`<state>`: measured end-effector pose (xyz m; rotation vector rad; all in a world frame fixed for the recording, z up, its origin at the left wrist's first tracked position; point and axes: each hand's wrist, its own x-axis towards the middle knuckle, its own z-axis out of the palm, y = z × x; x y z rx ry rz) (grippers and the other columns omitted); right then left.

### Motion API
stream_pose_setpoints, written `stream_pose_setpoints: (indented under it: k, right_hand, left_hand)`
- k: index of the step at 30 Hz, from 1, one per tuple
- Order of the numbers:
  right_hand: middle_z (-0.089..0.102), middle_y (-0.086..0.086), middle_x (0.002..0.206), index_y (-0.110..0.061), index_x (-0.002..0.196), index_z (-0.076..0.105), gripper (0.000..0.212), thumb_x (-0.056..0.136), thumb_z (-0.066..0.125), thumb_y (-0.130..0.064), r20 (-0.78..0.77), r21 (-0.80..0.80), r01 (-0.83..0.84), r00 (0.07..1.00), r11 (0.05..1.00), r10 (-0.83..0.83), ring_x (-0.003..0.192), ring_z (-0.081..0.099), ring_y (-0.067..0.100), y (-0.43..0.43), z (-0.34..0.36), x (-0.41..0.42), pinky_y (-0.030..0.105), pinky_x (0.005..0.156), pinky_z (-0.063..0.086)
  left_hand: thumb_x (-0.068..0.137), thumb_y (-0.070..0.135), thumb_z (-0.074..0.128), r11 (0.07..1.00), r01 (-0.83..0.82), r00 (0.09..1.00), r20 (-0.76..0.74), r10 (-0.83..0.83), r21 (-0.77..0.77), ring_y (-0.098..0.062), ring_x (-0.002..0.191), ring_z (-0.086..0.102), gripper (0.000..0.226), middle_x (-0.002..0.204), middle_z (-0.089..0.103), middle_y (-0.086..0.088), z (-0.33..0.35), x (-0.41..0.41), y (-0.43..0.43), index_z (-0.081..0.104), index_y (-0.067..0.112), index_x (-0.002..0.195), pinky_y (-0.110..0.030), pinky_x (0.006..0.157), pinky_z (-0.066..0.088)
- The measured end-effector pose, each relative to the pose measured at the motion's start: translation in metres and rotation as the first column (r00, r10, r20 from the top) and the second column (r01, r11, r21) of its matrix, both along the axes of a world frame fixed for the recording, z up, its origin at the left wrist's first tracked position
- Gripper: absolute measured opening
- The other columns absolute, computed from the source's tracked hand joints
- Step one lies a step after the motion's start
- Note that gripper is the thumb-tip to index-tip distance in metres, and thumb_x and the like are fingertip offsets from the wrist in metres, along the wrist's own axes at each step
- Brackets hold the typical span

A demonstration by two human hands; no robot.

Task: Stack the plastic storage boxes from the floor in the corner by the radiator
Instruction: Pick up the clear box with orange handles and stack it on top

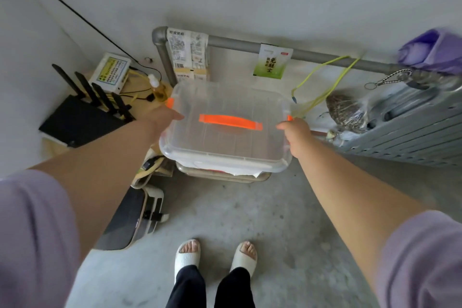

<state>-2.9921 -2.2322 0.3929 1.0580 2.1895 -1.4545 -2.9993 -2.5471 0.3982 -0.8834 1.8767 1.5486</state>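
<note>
Box [225,147], clear, with an orange handle [230,122] on its lid, held level at both short ends, far out from my feet and just on the near side of the grey pipe [237,44]. My left hand [163,117] clamps the left end beside an orange latch [170,102], thumb lying on the lid. My right hand [297,136] curls round the right end, fingers under the rim. Directly beneath lies a second box [220,175] with only its near edge showing; I cannot tell whether the two touch. The radiator [412,137] stands to the right, near the Box but apart from it. A black router [82,120] with raised antennas sits at the far left, in the wall corner. A green packet [272,62] hangs on the pipe. My slippers [187,256] stand on the grey floor [250,217], nearest.
</note>
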Motion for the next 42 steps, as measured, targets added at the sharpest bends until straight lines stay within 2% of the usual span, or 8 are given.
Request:
stream_pose_setpoints:
  k: [5, 9, 14, 18, 24, 33, 38, 42]
  right_hand:
    - [0.05, 0.014, 0.094, -0.003, 0.108, 0.059, 0.024, 0.084, 0.059, -0.002, -0.043, -0.026, 0.007, 0.999, 1.0, -0.008, 0.083, 0.047, 0.021, -0.001, -0.029, 0.002, 0.027, 0.062, 0.034]
    - [0.05, -0.001, 0.08, -0.016, 0.113, 0.053, 0.032, 0.085, 0.057, 0.0, -0.037, -0.071, 0.049, 0.998, 0.996, -0.052, 0.082, 0.047, 0.02, -0.002, -0.044, 0.011, 0.024, 0.058, 0.033]
    - [0.053, 0.002, 0.104, -0.012, 0.131, 0.048, 0.049, 0.085, 0.054, 0.005, -0.064, -0.126, 0.046, 0.996, 0.991, -0.055, 0.074, 0.049, 0.006, 0.0, -0.059, 0.02, 0.025, 0.059, 0.035]
    - [0.055, -0.006, 0.092, -0.014, 0.131, 0.049, 0.051, 0.084, 0.053, 0.006, -0.095, -0.146, 0.073, 0.992, 0.987, -0.087, 0.075, 0.05, 0.004, 0.0, -0.066, 0.022, 0.025, 0.059, 0.034]
    - [0.057, 0.007, 0.117, -0.016, 0.134, 0.045, 0.061, 0.08, 0.057, 0.008, -0.101, -0.151, 0.041, 0.993, 0.988, -0.056, 0.102, 0.055, 0.023, 0.004, -0.074, 0.026, 0.031, 0.083, 0.041]
    - [0.055, 0.009, 0.127, -0.017, 0.136, 0.042, 0.062, 0.08, 0.059, 0.005, -0.069, -0.174, -0.041, 0.997, 0.984, 0.029, 0.108, 0.055, 0.026, 0.004, -0.056, 0.03, 0.034, 0.088, 0.043]
    - [0.057, 0.013, 0.123, -0.014, 0.129, 0.045, 0.054, 0.08, 0.063, 0.001, -0.071, -0.09, -0.106, 0.993, 0.99, 0.099, 0.112, 0.057, 0.03, 0.0, -0.025, 0.032, 0.043, 0.096, 0.048]
    - [0.06, -0.003, 0.107, -0.018, 0.13, 0.047, 0.054, 0.081, 0.067, -0.006, -0.082, -0.121, -0.173, 0.983, 0.977, 0.164, 0.104, 0.058, 0.023, -0.009, 0.007, 0.042, 0.028, 0.073, 0.046]
  left_hand:
    - [0.082, 0.01, 0.063, 0.999, 0.035, 0.999, -0.014, -0.034, 0.021, -0.035, 0.114, 0.053, 0.055, 0.125, 0.058, -0.009, -0.03, -0.009, -0.004, 0.049, 0.022, 0.134, -0.055, 0.102, 0.041]
    - [0.083, 0.009, 0.06, 0.997, 0.067, 0.998, 0.0, -0.067, 0.042, -0.034, 0.115, 0.051, 0.057, 0.128, 0.055, -0.01, -0.046, -0.005, -0.003, 0.044, 0.019, 0.137, -0.053, 0.103, 0.04]
    - [0.086, 0.007, 0.057, 0.993, 0.069, 0.998, -0.011, -0.068, 0.092, -0.034, 0.114, 0.051, 0.055, 0.128, 0.053, -0.01, -0.056, 0.0, -0.003, 0.041, 0.019, 0.137, -0.053, 0.099, 0.043]
    - [0.086, 0.007, 0.057, 0.994, 0.092, 0.995, -0.028, -0.091, 0.053, -0.038, 0.117, 0.049, 0.055, 0.129, 0.051, -0.012, -0.06, 0.001, 0.0, 0.037, 0.02, 0.137, -0.058, 0.102, 0.04]
    - [0.086, 0.004, 0.058, 0.993, 0.12, 0.991, -0.055, -0.12, 0.013, -0.034, 0.116, 0.045, 0.067, 0.123, 0.047, -0.007, -0.065, 0.01, 0.009, 0.027, 0.026, 0.141, -0.056, 0.104, 0.038]
    - [0.086, 0.005, 0.06, 0.995, 0.103, 0.995, -0.005, -0.103, 0.001, -0.037, 0.128, 0.04, 0.071, 0.139, 0.042, -0.012, -0.054, 0.023, 0.016, 0.023, 0.018, 0.145, -0.056, 0.108, 0.033]
    - [0.087, 0.016, 0.062, 0.982, 0.18, 0.983, -0.013, -0.181, -0.063, -0.034, 0.142, 0.023, 0.081, 0.157, 0.019, -0.01, -0.031, 0.031, 0.027, 0.011, 0.018, 0.151, -0.053, 0.114, 0.025]
    - [0.086, 0.024, 0.065, 0.97, 0.239, 0.969, -0.052, -0.241, -0.044, -0.031, 0.143, 0.02, 0.084, 0.158, 0.019, -0.008, 0.0, 0.041, 0.04, 0.012, 0.022, 0.152, -0.052, 0.116, 0.022]
